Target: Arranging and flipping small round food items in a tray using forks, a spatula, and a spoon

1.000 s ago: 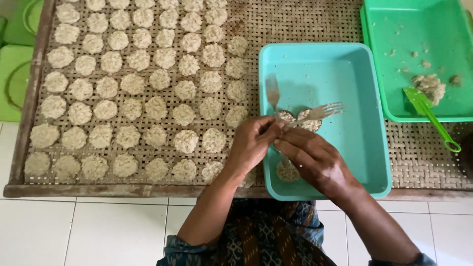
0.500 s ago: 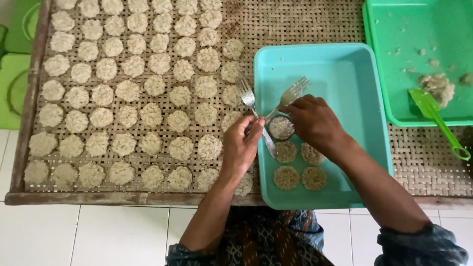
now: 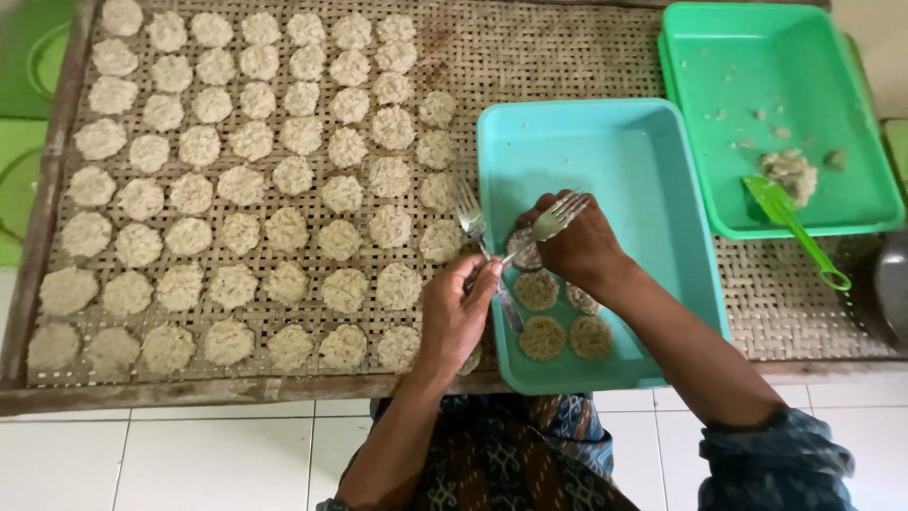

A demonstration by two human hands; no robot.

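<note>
Hands with two forks, four patties

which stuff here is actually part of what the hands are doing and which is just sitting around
In use:
left hand holding a metal fork
right hand holding a second metal fork
flat round patties in the light blue plastic tray
rows of patties on the woven bamboo mat

Lying about:
green plastic tray
green plastic spatula
lump of mixture

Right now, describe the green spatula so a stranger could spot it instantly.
Start at the green tray at the top right of the woven mat. The green spatula lies across its front rim, blade beside a dough lump; it is the only long-handled plastic tool.
</note>
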